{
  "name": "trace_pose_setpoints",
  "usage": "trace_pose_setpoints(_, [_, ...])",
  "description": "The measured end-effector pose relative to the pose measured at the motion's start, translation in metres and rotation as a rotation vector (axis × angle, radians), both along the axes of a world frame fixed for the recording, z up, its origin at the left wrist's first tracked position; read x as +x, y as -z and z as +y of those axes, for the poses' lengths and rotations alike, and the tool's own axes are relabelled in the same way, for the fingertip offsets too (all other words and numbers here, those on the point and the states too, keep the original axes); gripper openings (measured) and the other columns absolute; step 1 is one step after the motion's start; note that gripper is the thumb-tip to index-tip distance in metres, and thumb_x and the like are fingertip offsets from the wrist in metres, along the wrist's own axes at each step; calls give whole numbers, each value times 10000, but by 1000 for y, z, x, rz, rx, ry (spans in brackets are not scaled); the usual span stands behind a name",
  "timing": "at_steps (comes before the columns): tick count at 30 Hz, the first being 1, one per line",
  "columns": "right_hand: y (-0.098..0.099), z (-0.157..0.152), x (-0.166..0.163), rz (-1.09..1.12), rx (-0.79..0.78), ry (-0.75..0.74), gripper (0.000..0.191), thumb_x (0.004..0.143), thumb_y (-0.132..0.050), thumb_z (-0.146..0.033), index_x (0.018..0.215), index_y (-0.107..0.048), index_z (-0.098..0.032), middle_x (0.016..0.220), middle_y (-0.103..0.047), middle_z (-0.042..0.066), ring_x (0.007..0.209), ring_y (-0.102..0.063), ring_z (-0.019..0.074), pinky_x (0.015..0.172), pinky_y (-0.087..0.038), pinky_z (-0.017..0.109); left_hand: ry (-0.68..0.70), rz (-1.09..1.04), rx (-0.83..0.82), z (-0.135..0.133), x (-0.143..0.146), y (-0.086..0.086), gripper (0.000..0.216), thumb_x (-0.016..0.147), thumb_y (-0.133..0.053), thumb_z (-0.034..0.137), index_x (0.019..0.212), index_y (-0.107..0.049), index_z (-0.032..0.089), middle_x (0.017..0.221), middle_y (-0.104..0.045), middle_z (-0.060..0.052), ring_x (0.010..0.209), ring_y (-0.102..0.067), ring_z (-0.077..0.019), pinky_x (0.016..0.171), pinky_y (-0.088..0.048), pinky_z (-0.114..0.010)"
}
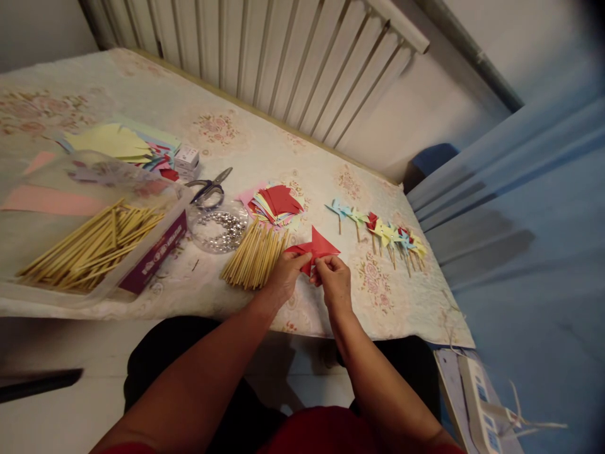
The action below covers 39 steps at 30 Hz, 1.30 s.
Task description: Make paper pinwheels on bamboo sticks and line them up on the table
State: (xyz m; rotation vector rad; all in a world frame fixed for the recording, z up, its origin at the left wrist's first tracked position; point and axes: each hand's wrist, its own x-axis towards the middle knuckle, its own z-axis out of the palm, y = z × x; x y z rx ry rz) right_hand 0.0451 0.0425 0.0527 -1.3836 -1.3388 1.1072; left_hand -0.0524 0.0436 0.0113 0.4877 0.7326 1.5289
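Observation:
A red paper pinwheel is held between my two hands above the front of the table. My left hand pinches its left side near the centre. From the right, my right hand has its thumb and fingers closed at the pinwheel's middle and lower edge; whether a pin is between them is too small to tell. Beside my left hand lies a bundle of thin wooden sticks. Just beyond it is a fanned stack of coloured paper pieces, red on top.
Finished-looking pinwheels on sticks lie in a row at the right. To the left are a bag of shiny pins, scissors, a small box and a clear plastic bin holding sticks. A power strip sits lower right.

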Motion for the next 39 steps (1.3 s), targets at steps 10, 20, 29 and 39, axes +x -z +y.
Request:
trace_pose_setpoints(10, [-1, 2, 2, -22, -12, -32, 196, 743, -627, -335, 619, -549, -204, 501, -569, -48, 412, -517, 111, 413, -346, 232, 23, 2, 2, 0, -2, -3, 198, 683, -691, 293, 604, -601, 135, 561, -570, 6, 508, -487, -102, 528, -372, -245])
trace_pose_setpoints(20, [-5, -3, 5, -38, -15, -6, 220, 742, -663, -405, 713, -600, -197, 533, -576, -45, 411, -511, 113, 408, -350, 235, 1, 57, -6, -1, -2, -3, 206, 699, -680, 302, 601, -599, 140, 569, -570, 4, 517, -480, -98, 526, -352, -238])
trace_pose_setpoints(29, [-23, 26, 67, 31, -13, 130, 423, 711, -692, -578, 823, -663, -172, 654, -616, 4, 537, -519, 110, 530, -422, 251, 89, -5, -50, -4, -8, -12, 200, 624, -752, 296, 676, -663, 125, 653, -649, -24, 587, -550, -113, 598, -408, -240])
trace_pose_setpoints(39, [-32, 37, 62, 133, -440, -446, 361, 607, -826, -470, 725, -705, -151, 666, -679, 25, 569, -555, 125, 599, -438, 265, 408, 105, 79, -8, -11, -14, 182, 656, -714, 272, 763, -706, 125, 668, -671, -52, 622, -588, -147, 634, -453, -265])
